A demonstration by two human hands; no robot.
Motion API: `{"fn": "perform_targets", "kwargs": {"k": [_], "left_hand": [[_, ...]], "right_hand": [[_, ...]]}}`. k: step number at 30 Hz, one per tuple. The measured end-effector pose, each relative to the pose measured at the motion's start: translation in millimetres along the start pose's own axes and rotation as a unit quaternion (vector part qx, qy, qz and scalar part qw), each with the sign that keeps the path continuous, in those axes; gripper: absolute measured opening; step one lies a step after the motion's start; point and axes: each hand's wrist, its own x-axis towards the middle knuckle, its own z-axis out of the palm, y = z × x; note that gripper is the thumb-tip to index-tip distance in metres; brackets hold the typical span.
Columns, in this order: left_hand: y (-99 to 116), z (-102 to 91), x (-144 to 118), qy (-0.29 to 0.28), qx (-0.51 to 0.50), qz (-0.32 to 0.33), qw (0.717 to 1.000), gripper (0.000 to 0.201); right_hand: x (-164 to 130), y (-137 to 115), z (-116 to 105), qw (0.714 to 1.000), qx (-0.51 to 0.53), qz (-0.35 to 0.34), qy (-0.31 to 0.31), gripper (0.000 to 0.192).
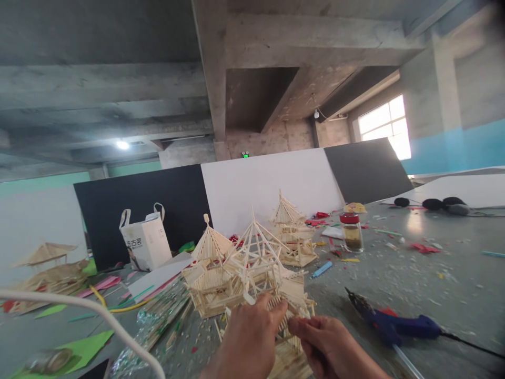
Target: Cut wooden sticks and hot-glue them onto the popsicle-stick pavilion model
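Pale wooden sticks form a model of several joined pavilions with pointed roofs [254,245]. My left hand [250,337] reaches over the near part of this stick model, its fingers closed on the lower roof. Just to its right, my right hand [331,342] is at the near edge of the model, thumb and fingers pinched together. Whatever lies in that pinch is too small or hidden to make out. The left spire [211,242] and the rear one [286,210] have closely laid roof sticks, while the middle roof is an open frame.
On the right lies a blue glue gun [402,323] with its cord. Behind it stands a red-lidded jar [352,234]. Loose sticks in clear wrap [163,310], a white bag [145,242] and a white cable [98,310] are on the left. Scraps litter the grey table [445,284].
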Motion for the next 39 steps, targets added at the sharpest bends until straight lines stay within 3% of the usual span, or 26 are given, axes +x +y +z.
{"fn": "perform_targets", "kwargs": {"k": [9, 16, 22, 39], "left_hand": [[0.1, 0.9, -1.0, -0.01, 0.002, 0.0, 1.0, 0.05], [-1.5, 3.0, -1.1, 0.022, -0.009, 0.022, 0.999, 0.046], [-0.3, 3.6, -1.0, 0.024, 0.012, 0.025, 0.999, 0.054], [1.8, 1.5, -3.2, 0.023, 0.018, 0.024, 0.999, 0.049]], "right_hand": [[0.6, 4.5, -1.8, 0.999, 0.031, -0.015, -0.013, 0.046], [-6.2, 9.6, -8.6, 0.997, 0.079, -0.001, -0.027, 0.036], [-8.4, 5.0, -5.2, 0.997, 0.074, -0.005, -0.029, 0.036], [-9.3, 1.6, -2.9, 0.998, 0.055, -0.011, -0.03, 0.037]]}}
